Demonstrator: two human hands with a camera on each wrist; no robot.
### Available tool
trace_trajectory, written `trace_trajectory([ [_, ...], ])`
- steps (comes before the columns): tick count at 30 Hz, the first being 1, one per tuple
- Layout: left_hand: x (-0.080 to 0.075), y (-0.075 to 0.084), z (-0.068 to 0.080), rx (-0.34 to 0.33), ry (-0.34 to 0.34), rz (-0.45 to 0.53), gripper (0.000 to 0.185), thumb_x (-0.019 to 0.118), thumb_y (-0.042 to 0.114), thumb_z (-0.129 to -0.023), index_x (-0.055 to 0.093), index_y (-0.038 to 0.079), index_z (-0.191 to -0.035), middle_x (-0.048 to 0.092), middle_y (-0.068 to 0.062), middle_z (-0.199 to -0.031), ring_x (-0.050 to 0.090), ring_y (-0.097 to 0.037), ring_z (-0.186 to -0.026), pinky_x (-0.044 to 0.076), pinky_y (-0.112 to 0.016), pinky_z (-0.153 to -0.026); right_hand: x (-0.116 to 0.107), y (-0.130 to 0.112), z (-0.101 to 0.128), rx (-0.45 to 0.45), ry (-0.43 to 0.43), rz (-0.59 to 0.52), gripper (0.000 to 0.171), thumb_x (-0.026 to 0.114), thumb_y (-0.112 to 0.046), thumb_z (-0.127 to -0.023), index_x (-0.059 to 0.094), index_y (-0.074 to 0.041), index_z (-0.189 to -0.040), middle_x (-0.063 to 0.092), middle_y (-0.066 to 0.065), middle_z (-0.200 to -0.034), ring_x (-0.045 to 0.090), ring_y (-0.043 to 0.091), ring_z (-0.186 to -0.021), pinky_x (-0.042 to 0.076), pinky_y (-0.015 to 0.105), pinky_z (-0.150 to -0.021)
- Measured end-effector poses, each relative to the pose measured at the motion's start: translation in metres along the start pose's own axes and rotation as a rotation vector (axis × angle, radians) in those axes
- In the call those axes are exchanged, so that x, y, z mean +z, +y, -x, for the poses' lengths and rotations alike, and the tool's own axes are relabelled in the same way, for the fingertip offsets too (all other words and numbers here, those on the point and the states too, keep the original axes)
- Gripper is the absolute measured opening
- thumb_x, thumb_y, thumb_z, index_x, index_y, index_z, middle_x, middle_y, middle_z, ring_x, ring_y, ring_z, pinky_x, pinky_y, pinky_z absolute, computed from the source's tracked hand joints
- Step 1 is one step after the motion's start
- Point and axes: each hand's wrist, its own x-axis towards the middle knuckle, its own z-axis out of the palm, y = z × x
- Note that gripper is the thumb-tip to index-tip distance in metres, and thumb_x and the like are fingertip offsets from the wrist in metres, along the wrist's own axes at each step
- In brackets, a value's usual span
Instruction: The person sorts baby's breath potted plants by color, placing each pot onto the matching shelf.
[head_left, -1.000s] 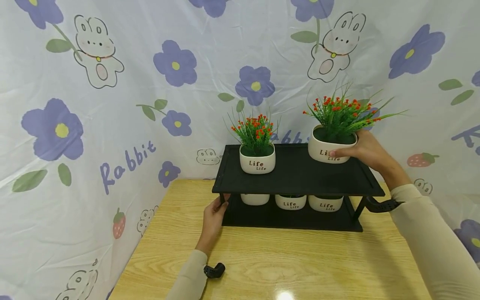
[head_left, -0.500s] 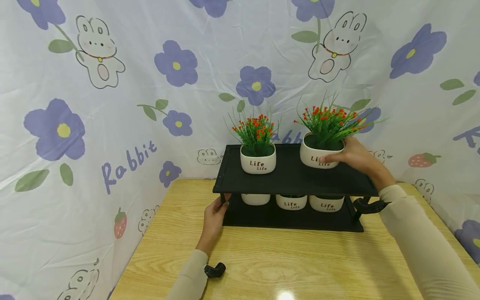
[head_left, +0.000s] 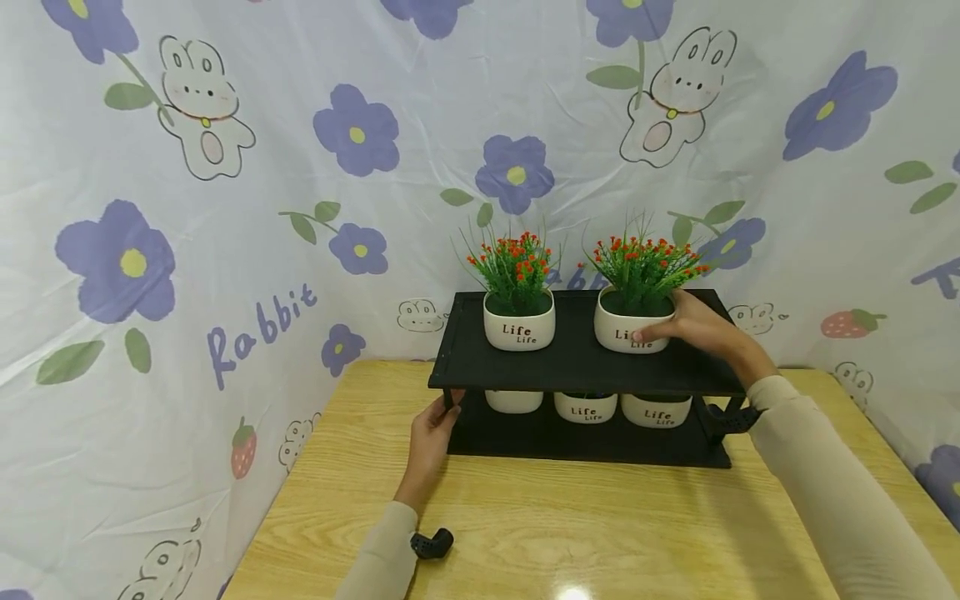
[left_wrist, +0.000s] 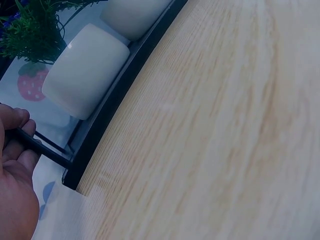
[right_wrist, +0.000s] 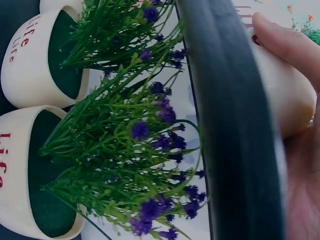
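Note:
A two-tier black rack [head_left: 573, 362] stands on the wooden table. My left hand [head_left: 431, 435] holds its front left post; the left wrist view has the fingers curled round the thin black post [left_wrist: 46, 151]. On the upper shelf, my right hand [head_left: 701, 327] grips the right side of a white flowerpot [head_left: 613, 332] of red flowers, thumb across its "Life" lettering. The pot is upright, its base at the shelf surface. Left of it sits a matching flowerpot [head_left: 519, 331] with red flowers. The right wrist view shows the gripped pot [right_wrist: 290, 102] beyond the shelf edge [right_wrist: 230, 120].
Three white pots, one of them the middle pot [head_left: 587, 408], line the lower shelf. Purple flowers [right_wrist: 160, 140] grow from lower pots, close under the upper shelf. A patterned cloth [head_left: 420, 75] hangs behind. Wooden tabletop [head_left: 525, 525] extends in front of the rack.
My right hand has brought the flowerpot left and down, from above the shelf's right end to the shelf surface. My left hand has stayed on the post.

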Motion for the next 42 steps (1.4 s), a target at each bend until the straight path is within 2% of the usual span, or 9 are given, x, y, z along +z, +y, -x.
trace_trajectory([
  [7, -0.001, 0.000, -0.001, -0.004, -0.005, 0.008, 0.036, 0.061, 0.008, -0.109, 0.068, 0.013, -0.144, 0.069, -0.005, -0.145, 0.059, -0.026, -0.144, 0.048, -0.036, -0.118, -0.001, 0.001, 0.000, 0.021, -0.040, -0.049, 0.127, 0.080, -0.038, -0.093, -0.016, 0.002, -0.167, -0.006, 0.034, -0.175, 0.010, 0.058, -0.160, 0.020, 0.075, -0.125],
  [16, 0.002, -0.001, -0.002, 0.034, -0.001, -0.009, 0.036, 0.061, 0.004, -0.108, 0.067, 0.008, -0.144, 0.069, -0.012, -0.144, 0.059, -0.034, -0.143, 0.050, -0.020, -0.110, 0.000, 0.003, 0.001, -0.046, -0.019, -0.127, 0.124, 0.082, -0.028, -0.093, -0.012, -0.013, -0.171, 0.007, 0.028, -0.176, 0.027, 0.051, -0.157, 0.024, 0.073, -0.125],
  [22, 0.002, -0.002, -0.003, 0.017, 0.000, -0.013, 0.035, 0.061, 0.008, -0.109, 0.069, 0.011, -0.143, 0.070, -0.010, -0.144, 0.061, -0.030, -0.141, 0.051, -0.029, -0.113, 0.000, 0.003, 0.006, -0.093, -0.004, -0.138, 0.117, 0.081, -0.025, -0.095, -0.006, -0.018, -0.173, 0.029, 0.027, -0.167, 0.049, 0.047, -0.140, 0.038, 0.067, -0.118],
  [25, 0.002, -0.002, -0.004, 0.003, 0.001, -0.009, 0.035, 0.061, 0.006, -0.108, 0.070, 0.013, -0.142, 0.070, -0.007, -0.143, 0.061, -0.027, -0.141, 0.050, -0.035, -0.116, -0.001, 0.004, 0.010, -0.141, 0.008, -0.146, 0.114, 0.080, -0.023, -0.096, -0.005, -0.021, -0.173, 0.024, 0.025, -0.172, 0.049, 0.049, -0.143, 0.044, 0.067, -0.114],
  [28, 0.000, -0.002, -0.004, 0.011, 0.006, -0.008, 0.035, 0.061, 0.004, -0.108, 0.070, 0.013, -0.141, 0.071, -0.008, -0.142, 0.061, -0.028, -0.141, 0.050, -0.035, -0.115, -0.002, 0.006, 0.016, -0.168, 0.034, -0.145, 0.110, 0.078, -0.022, -0.098, -0.003, -0.019, -0.173, 0.017, 0.024, -0.176, 0.040, 0.052, -0.152, 0.040, 0.069, -0.118],
  [34, 0.000, -0.002, -0.003, 0.014, 0.021, 0.014, 0.032, 0.063, 0.007, -0.108, 0.071, 0.009, -0.138, 0.073, -0.013, -0.138, 0.065, -0.030, -0.136, 0.051, -0.016, -0.105, -0.004, 0.012, 0.034, -0.173, 0.120, -0.118, 0.086, 0.075, -0.019, -0.101, 0.021, 0.000, -0.165, 0.030, 0.031, -0.167, 0.033, 0.057, -0.152, 0.031, 0.073, -0.121],
  [37, -0.001, -0.001, -0.003, 0.005, 0.029, 0.021, 0.031, 0.062, 0.007, -0.108, 0.072, 0.009, -0.137, 0.074, -0.012, -0.136, 0.067, -0.029, -0.133, 0.051, -0.014, -0.103, -0.005, 0.016, 0.043, -0.225, 0.157, -0.104, 0.076, 0.072, -0.015, -0.102, 0.030, -0.001, -0.163, 0.036, 0.029, -0.165, 0.038, 0.056, -0.149, 0.035, 0.071, -0.118],
  [39, 0.000, -0.001, -0.003, 0.004, 0.029, 0.021, 0.030, 0.062, 0.006, -0.108, 0.072, 0.010, -0.137, 0.075, -0.013, -0.135, 0.068, -0.029, -0.132, 0.052, -0.016, -0.105, -0.005, 0.019, 0.050, -0.256, 0.181, -0.078, 0.069, 0.071, -0.012, -0.103, 0.035, -0.002, -0.162, 0.041, 0.027, -0.161, 0.044, 0.054, -0.144, 0.041, 0.065, -0.115],
  [42, 0.001, 0.002, -0.003, 0.005, 0.028, 0.008, 0.031, 0.061, 0.006, -0.108, 0.071, 0.009, -0.138, 0.074, -0.013, -0.134, 0.069, -0.030, -0.130, 0.054, -0.024, -0.108, -0.006, 0.023, 0.060, -0.270, 0.234, -0.008, 0.059, 0.071, -0.014, -0.104, 0.046, -0.003, -0.156, 0.052, 0.025, -0.153, 0.057, 0.042, -0.133, 0.051, 0.040, -0.108],
])
